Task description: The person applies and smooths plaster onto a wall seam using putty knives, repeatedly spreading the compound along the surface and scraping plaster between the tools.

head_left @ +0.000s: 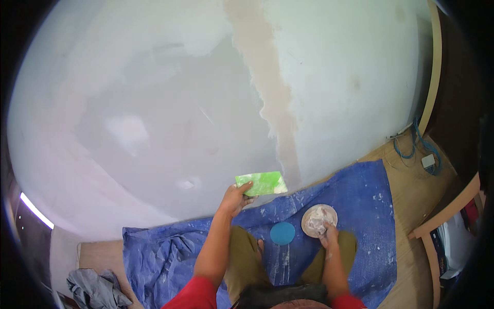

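One green spreader (263,181), smeared white, is pinched by its near left part in the left hand (236,199), its right end free before the far wall (195,113). One round dish (306,220) of white paste (320,212) is to the right, the right hand (330,236) at its near rim, gripping or not I cannot tell, with one blue disc (282,233) apart on the left. Open room on the one blue tarp (368,216) runs right of the dish, its far edge follows the wall's foot, and one grey cloth (95,288) lies past its left edge.
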`<action>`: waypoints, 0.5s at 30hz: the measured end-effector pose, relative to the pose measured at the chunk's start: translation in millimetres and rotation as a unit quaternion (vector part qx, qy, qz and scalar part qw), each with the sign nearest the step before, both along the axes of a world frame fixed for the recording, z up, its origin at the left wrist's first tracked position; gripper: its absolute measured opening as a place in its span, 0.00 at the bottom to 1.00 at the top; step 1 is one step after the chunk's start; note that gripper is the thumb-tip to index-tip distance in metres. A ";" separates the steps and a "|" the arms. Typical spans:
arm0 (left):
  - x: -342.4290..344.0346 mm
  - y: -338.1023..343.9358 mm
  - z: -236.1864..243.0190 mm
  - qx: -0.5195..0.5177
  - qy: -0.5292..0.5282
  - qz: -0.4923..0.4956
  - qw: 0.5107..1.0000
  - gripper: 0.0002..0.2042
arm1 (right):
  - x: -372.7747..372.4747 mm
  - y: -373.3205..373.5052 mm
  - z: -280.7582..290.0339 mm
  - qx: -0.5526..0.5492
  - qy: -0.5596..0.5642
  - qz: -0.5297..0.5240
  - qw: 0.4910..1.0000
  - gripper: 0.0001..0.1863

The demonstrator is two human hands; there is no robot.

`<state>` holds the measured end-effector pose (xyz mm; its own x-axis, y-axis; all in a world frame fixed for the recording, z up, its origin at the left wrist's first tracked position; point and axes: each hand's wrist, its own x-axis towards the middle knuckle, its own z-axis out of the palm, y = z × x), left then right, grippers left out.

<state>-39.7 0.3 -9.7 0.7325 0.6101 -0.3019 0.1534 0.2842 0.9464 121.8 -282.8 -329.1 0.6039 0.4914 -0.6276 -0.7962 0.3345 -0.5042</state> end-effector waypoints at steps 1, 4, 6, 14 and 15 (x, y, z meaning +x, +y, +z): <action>-7.3 1.1 1.3 -0.002 0.014 0.021 1.000 0.16 | -10.0 1.7 7.9 0.022 0.017 -0.008 1.000 0.20; -15.8 -3.7 -4.2 -0.006 0.018 0.046 0.999 0.16 | -22.0 -10.9 27.3 0.057 0.009 0.001 0.998 0.19; -11.8 -9.6 -5.5 0.026 0.073 0.017 0.997 0.17 | -17.7 -17.7 34.7 0.069 -0.020 0.010 0.997 0.19; -17.5 27.0 -86.1 0.485 0.282 -0.238 0.793 0.17 | 52.0 4.6 108.1 0.146 -0.146 0.013 0.978 0.23; -13.1 27.0 -87.5 0.449 0.278 -0.269 0.805 0.18 | 71.3 14.1 140.6 0.172 -0.174 0.014 0.969 0.25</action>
